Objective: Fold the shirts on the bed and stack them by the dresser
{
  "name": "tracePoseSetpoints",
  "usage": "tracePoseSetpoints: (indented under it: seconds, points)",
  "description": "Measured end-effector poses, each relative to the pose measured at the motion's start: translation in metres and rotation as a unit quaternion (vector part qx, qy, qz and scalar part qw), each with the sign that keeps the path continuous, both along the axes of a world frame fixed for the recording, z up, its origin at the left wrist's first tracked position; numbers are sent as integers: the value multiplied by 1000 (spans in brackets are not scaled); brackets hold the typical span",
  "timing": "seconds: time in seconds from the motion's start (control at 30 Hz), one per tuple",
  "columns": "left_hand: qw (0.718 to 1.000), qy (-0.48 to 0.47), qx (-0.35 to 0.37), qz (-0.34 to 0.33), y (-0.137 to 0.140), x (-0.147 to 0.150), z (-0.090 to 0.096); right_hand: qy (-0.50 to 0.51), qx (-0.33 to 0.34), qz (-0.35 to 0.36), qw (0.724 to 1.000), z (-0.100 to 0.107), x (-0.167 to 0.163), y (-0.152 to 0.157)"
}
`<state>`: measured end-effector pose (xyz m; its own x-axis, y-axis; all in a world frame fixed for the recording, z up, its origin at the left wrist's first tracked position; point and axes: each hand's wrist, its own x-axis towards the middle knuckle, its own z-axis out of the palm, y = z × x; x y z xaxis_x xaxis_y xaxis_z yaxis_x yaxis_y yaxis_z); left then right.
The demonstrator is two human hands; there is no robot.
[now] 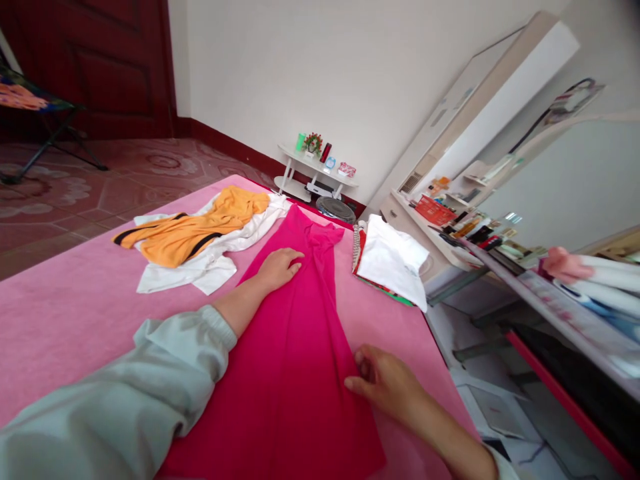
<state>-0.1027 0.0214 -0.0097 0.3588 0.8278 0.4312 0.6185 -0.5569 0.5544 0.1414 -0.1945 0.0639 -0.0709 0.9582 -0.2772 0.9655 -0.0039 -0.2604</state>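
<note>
A bright magenta dress lies lengthwise on the pink bed cover, its neck end away from me and its lower part spreading toward me. My left hand rests on the upper left part of the dress, palm down, with its fingers fairly straight. At the right edge of the dress is my right hand. Its fingers are loosely curled and apart from the thumb, whose tip is at the fabric edge; no cloth shows between them.
Left of the dress lie a yellow garment with black stripes and a white garment. Folded clothes topped by a white shirt sit at the right edge. Beyond stand a small white shelf and a cluttered dressing table.
</note>
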Motion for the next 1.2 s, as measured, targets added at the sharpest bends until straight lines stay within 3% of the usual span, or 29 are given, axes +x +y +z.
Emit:
tracePoseSetpoints:
  seconds: [0.17,0.27,0.37,0.43,0.5,0.57,0.63,0.7,0.77,0.9,1.03,1.2]
  points:
    - [1000,-20,-14,-4,0,0,-2,130,28,-33,991,-1,-16,-26]
    - [998,-55,-30,6,1,0,-5,270,43,-56,960,16,-40,-25]
    - [996,-83,-35,17,2,-1,-5,337,43,-35,940,36,-68,-23]
    - [994,-106,-37,20,2,-1,-4,345,-1,2,939,44,-83,-23]
    - [990,-132,-46,19,3,-2,-3,346,-106,71,929,47,-92,-19]
    - [986,-156,-57,17,4,-2,-2,350,-212,146,901,44,-95,-6]
    - [983,-170,-68,16,5,-1,-3,359,-240,177,884,38,-94,22]
    - [982,-172,-73,18,7,0,-5,366,-161,150,904,30,-91,67]
    - [982,-171,-76,14,8,1,-5,356,-27,108,928,23,-87,123]
    - [986,-148,-77,5,5,1,-1,192,203,13,960,12,-81,232]
    - [991,-116,-69,4,3,1,5,117,244,-39,962,-4,-81,288]
    - [993,-100,-59,9,4,1,4,87,233,-81,965,-25,-79,302]
